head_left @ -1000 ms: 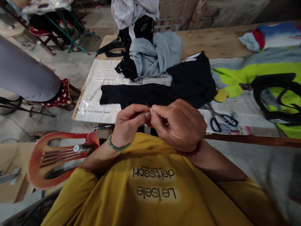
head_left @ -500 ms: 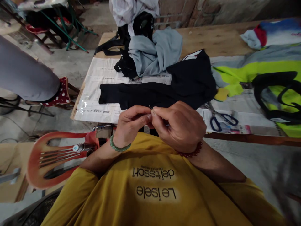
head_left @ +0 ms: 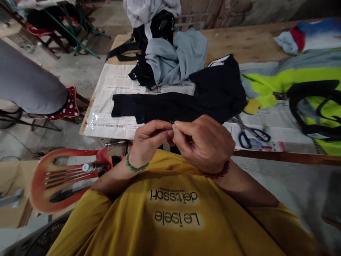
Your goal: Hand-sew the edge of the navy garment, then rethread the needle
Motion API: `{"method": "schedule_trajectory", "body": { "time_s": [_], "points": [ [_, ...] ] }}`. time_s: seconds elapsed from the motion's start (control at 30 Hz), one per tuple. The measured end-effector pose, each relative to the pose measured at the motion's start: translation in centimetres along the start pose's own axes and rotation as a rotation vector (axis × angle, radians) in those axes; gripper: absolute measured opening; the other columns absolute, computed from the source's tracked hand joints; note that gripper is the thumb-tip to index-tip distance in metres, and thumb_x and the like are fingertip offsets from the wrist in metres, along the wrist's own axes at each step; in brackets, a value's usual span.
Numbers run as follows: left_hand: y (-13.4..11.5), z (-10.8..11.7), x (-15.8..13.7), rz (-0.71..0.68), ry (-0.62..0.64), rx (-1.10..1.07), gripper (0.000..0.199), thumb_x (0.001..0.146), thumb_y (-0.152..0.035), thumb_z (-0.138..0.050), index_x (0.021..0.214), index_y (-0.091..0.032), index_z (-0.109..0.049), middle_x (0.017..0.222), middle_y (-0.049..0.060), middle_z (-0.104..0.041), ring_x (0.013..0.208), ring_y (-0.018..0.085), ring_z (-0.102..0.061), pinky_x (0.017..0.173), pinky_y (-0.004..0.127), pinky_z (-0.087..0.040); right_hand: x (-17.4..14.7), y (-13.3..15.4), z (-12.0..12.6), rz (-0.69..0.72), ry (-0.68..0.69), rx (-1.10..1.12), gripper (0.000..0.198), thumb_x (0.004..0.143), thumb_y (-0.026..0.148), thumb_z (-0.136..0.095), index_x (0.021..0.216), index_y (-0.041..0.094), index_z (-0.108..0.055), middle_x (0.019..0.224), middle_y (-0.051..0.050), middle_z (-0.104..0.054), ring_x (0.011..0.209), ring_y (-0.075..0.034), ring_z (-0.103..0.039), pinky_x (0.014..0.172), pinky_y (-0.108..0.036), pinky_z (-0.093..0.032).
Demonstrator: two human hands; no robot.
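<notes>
My left hand (head_left: 149, 140), with a green bead bracelet (head_left: 135, 168) at its wrist, is closed in a pinch of thumb and forefinger. Its fingertips meet those of my right hand (head_left: 204, 144), which is also pinched and wears a dark red bead bracelet (head_left: 217, 173). A tiny dark tip shows between the fingertips, too small to name. Both hands are held above my lap at the table's near edge. Just beyond them a black garment (head_left: 170, 105) lies spread over newspaper (head_left: 106, 122). Blue-handled scissors (head_left: 250, 137) rest to the right of my right hand.
A grey cloth (head_left: 177, 57) and a black strapped bag lie farther back on the wooden table (head_left: 247, 39). Yellow-green and grey clothing (head_left: 298, 71) covers the right side. A red plastic chair (head_left: 42, 181) stands at left, near a person's grey-clad leg (head_left: 29, 78).
Both hands keep the same pinched pose, fingertip to fingertip. The view has shifted very slightly; nothing else has visibly moved.
</notes>
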State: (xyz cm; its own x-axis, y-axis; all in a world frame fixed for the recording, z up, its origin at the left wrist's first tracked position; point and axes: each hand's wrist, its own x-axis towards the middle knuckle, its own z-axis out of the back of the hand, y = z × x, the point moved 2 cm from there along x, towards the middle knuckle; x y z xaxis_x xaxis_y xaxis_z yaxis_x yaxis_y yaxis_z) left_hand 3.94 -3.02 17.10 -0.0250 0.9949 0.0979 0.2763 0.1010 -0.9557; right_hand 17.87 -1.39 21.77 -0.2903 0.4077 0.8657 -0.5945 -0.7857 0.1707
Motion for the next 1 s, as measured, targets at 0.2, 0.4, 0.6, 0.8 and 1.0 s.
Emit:
{"method": "schedule_trajectory", "body": {
  "time_s": [0.2,0.4,0.6,0.8,1.0],
  "points": [
    [0.19,0.05,0.04,0.003,0.004,-0.011,0.013,0.073,-0.027,-0.075,0.083,-0.021,-0.070,0.068,-0.001,-0.066,0.065,0.012,-0.065,0.059,0.022,-0.055,-0.02,-0.02,-0.17,0.005,-0.009,0.003,0.011,0.084,0.016,-0.060,0.075,0.015,-0.064,0.054,0.000,-0.058,0.050,-0.010,-0.050,0.051,-0.026,-0.043],
    [0.39,0.05,0.02,-0.002,0.010,-0.016,0.013,0.074,-0.029,-0.075,0.083,-0.021,-0.070,0.068,-0.001,-0.067,0.066,0.011,-0.065,0.059,0.021,-0.056,0.00,-0.02,-0.28,0.000,-0.002,-0.013,0.008,0.082,0.016,-0.062,0.075,0.017,-0.063,0.054,0.002,-0.058,0.050,-0.010,-0.049,0.052,-0.025,-0.043],
    [0.18,0.04,-0.06,0.018,-0.012,-0.001,0.013,0.074,-0.028,-0.075,0.083,-0.020,-0.070,0.068,-0.001,-0.067,0.065,0.011,-0.065,0.060,0.022,-0.056,-0.09,0.10,-0.08,-0.012,0.054,-0.026,0.012,0.086,0.018,-0.056,0.075,0.019,-0.062,0.055,0.003,-0.058,0.052,-0.010,-0.050,0.053,-0.024,-0.044],
    [0.27,0.09,-0.04,0.020,-0.025,-0.011,0.012,0.073,-0.026,-0.075,0.082,-0.020,-0.071,0.069,-0.001,-0.068,0.066,0.011,-0.066,0.061,0.021,-0.057,-0.21,0.08,-0.09,0.003,0.022,0.011,0.011,0.083,0.015,-0.059,0.073,0.015,-0.063,0.053,0.000,-0.056,0.050,-0.011,-0.047,0.050,-0.026,-0.041],
    [0.52,0.16,0.01,0.020,-0.011,-0.012,0.014,0.073,-0.030,-0.076,0.082,-0.020,-0.071,0.069,0.000,-0.068,0.066,0.012,-0.066,0.059,0.022,-0.057,-0.20,0.02,0.05,-0.025,0.048,0.017,0.012,0.085,0.015,-0.056,0.075,0.017,-0.062,0.056,0.000,-0.058,0.051,-0.011,-0.049,0.051,-0.027,-0.040]
  ]
}}
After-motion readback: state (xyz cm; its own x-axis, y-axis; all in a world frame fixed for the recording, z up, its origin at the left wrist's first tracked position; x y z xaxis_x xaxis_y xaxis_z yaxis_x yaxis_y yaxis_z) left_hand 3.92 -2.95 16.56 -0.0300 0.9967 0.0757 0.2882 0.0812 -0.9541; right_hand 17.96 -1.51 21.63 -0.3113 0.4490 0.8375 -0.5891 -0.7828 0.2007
